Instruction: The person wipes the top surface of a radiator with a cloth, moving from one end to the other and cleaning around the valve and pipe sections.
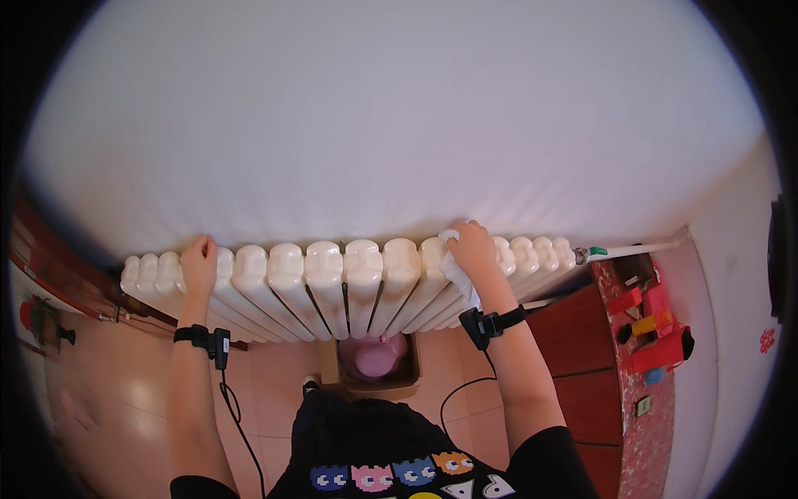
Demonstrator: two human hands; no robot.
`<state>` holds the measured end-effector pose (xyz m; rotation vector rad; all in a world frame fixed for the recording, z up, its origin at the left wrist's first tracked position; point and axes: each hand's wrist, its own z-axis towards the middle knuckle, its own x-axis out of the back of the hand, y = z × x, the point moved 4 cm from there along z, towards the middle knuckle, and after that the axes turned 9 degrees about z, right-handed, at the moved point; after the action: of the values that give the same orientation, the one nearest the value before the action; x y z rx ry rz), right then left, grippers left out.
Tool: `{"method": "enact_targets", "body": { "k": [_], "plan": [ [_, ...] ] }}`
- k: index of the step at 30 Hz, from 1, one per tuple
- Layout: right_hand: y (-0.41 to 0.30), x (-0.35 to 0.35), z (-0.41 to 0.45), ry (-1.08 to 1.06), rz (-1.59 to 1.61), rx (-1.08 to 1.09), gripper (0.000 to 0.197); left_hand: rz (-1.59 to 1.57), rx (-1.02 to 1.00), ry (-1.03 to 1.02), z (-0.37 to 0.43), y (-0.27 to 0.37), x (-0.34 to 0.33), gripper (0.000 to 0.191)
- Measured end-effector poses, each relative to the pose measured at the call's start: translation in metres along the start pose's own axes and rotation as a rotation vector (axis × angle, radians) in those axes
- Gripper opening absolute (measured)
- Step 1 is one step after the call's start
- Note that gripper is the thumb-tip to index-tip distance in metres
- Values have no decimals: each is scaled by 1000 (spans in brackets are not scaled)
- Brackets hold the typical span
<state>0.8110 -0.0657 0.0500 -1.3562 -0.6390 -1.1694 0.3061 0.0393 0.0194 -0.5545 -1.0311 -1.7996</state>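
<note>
A cream sectioned radiator (pixel 363 262) runs along the white wall before me. My right hand (pixel 472 246) holds a white cloth or tissue (pixel 457 274) against the top of the radiator, right of its middle; part of it hangs down over the front. My left hand (pixel 201 256) rests at the top of the radiator near its left end, fingers curled; whether anything is inside them is hidden. Both wrists wear black straps with small cabled devices.
Below the radiator, a cardboard box (pixel 380 393) with a pink object (pixel 376 358) stands on the tiled floor. A dark red cabinet (pixel 576 330) at right bears red items. A white pipe (pixel 636 251) with a green-marked fitting joins the radiator's right end.
</note>
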Motion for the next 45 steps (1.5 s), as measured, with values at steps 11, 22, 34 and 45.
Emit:
{"method": "enact_targets", "body": {
  "k": [11,22,34,45],
  "plan": [
    [0,23,-44,-155,234,-17,28,2,48,-4,-1,-4,4,26],
    [5,-4,-5,15,89,18,26,38,9,-4,0,-2,0,25],
    [2,15,-57,-63,217,-110,30,-38,62,-8,0,-6,-1,23],
    [55,38,-126,103,455,-121,29,1,55,-37,2,-8,-2,25]
  ]
}}
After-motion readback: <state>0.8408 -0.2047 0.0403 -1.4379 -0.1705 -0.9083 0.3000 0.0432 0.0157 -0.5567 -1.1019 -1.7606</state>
